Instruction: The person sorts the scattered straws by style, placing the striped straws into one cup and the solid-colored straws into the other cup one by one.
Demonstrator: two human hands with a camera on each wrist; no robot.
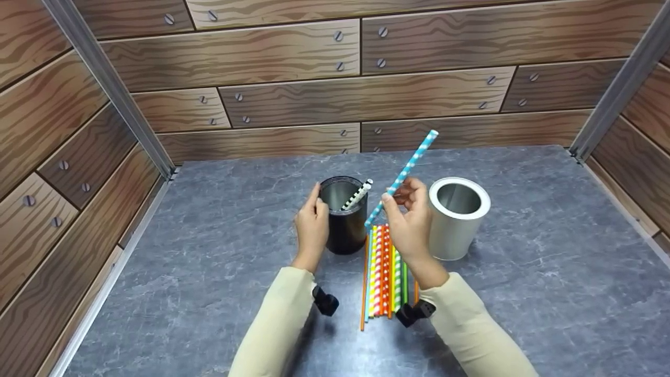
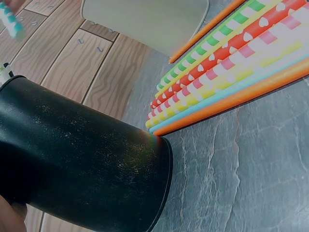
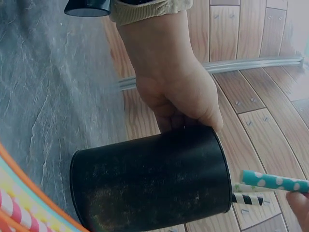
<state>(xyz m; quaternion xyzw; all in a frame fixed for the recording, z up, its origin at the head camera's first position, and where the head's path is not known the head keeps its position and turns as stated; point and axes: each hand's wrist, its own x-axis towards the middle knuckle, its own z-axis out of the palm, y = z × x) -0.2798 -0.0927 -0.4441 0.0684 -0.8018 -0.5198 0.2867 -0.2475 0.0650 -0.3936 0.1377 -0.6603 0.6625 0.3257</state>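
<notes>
My left hand (image 1: 312,226) grips the side of a black metal cup (image 1: 346,234), with the thumb near its rim. Inside the cup lean a black-and-white striped straw (image 3: 248,199) and a pale patterned straw, their tops past the rim. Between the thumb and fingers of my right hand (image 1: 411,228) is a blue paper straw (image 1: 417,155) with white dots. It slants up to the right, its lower end beside the cup's right side in the head view. Below that hand lies a row of colourful straws (image 1: 381,272), striped, patterned and plain, partly covered by the hand and wrist.
A white can (image 1: 454,238) with a broad rim (image 1: 486,201) stands just right of my right hand. Everything rests on a grey marbled table (image 1: 220,235). Wood-patterned walls (image 1: 293,57) with metal corner strips (image 1: 112,84) enclose the back and sides.
</notes>
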